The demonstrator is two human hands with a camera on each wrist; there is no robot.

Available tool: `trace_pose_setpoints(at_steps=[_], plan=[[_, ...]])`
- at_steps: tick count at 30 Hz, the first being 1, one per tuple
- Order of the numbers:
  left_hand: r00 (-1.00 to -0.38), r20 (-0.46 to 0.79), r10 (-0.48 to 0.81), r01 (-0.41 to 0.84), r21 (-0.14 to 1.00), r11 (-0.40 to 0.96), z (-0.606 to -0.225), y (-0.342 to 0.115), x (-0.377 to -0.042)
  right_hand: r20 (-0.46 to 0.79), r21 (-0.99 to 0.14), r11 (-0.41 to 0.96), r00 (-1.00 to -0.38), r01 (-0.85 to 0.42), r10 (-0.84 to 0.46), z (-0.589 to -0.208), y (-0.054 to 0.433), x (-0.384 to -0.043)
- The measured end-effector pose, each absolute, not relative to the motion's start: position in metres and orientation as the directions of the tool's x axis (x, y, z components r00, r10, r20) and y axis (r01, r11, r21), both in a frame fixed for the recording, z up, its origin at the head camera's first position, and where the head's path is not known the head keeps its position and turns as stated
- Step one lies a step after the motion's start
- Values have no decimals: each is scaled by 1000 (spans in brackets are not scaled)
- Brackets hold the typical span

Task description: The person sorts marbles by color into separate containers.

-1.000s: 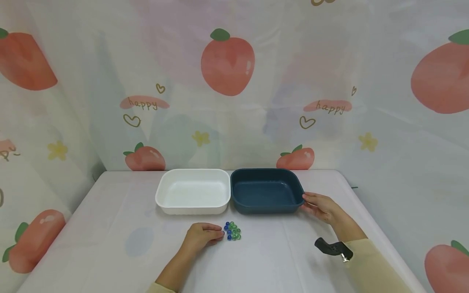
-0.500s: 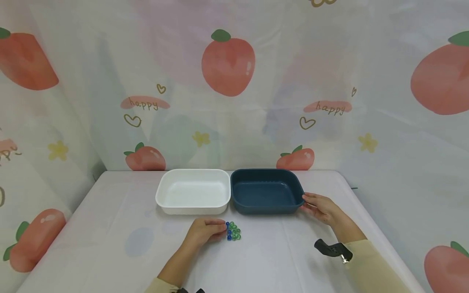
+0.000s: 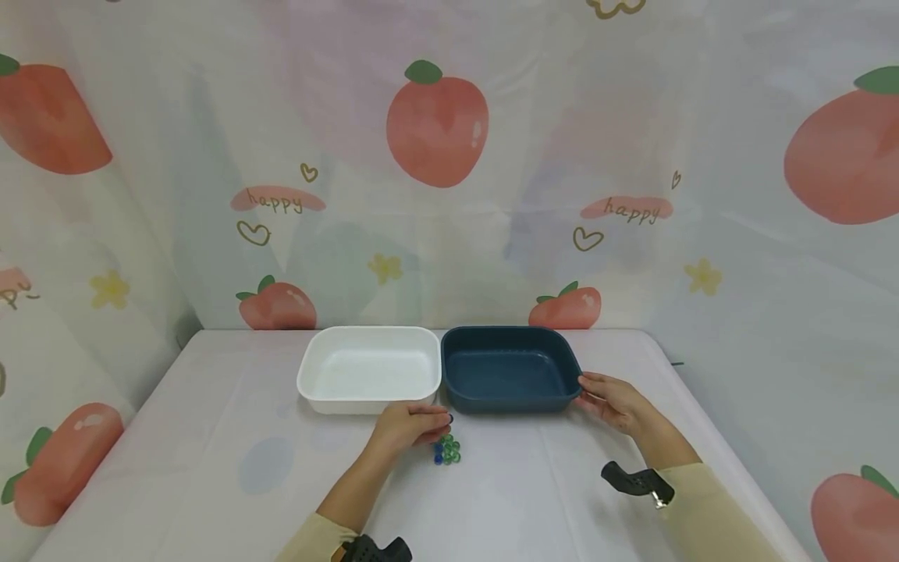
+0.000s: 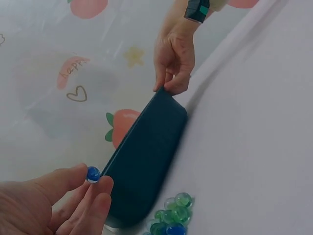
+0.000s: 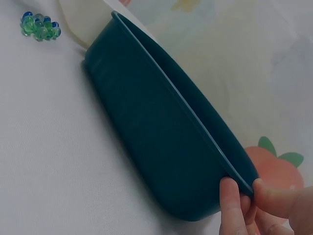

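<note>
Between thumb and fingers my left hand point(image 3: 407, 426) pinches a blue glass marble point(image 4: 93, 174), raised off the table just in front of the trays. Below it on the cloth lies a cluster of green and blue marbles point(image 3: 448, 450), partly covered by the hand in the head view. My right hand point(image 3: 618, 403) grips the right rim of a dark blue tray point(image 3: 511, 404), thumb on one side and fingers on the other, as the right wrist view shows. The inside of that tray holds nothing visible in the head view.
A white tray point(image 3: 372, 407) stands against the left side of the dark blue one. White cloth point(image 3: 527, 499) covers the table, and a patterned curtain point(image 3: 449, 242) rises behind its back edge. Each wrist wears a black strap point(image 3: 635, 478).
My left hand has reached the marbles, pinched a blue one and lifted it up and to the right towards the dark blue tray. My right hand keeps its place on the rim.
</note>
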State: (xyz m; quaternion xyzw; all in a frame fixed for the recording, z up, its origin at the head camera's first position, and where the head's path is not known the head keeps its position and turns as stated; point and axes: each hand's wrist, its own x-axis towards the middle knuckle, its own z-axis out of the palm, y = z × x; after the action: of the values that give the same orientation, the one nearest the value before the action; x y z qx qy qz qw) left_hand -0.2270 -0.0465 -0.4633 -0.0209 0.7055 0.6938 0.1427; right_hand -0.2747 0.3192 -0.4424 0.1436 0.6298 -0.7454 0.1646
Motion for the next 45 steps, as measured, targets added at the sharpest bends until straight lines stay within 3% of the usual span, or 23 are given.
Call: trace_pose_setpoints(at_steps=[9, 30, 45], plan=[[-958, -203, 201, -192, 979, 74, -445, -36, -236, -420, -893, -146, -905, 425, -67, -442, 318, -274], [-971, -206, 122, -188, 971, 147, -439, -9, -268, -436, -887, -151, -899, 436, -40, -443, 322, -274], [-985, -158, 68, -135, 957, 255, -436, -3, -266, -420, -893, -152, -906, 423, -51, -444, 319, -273]])
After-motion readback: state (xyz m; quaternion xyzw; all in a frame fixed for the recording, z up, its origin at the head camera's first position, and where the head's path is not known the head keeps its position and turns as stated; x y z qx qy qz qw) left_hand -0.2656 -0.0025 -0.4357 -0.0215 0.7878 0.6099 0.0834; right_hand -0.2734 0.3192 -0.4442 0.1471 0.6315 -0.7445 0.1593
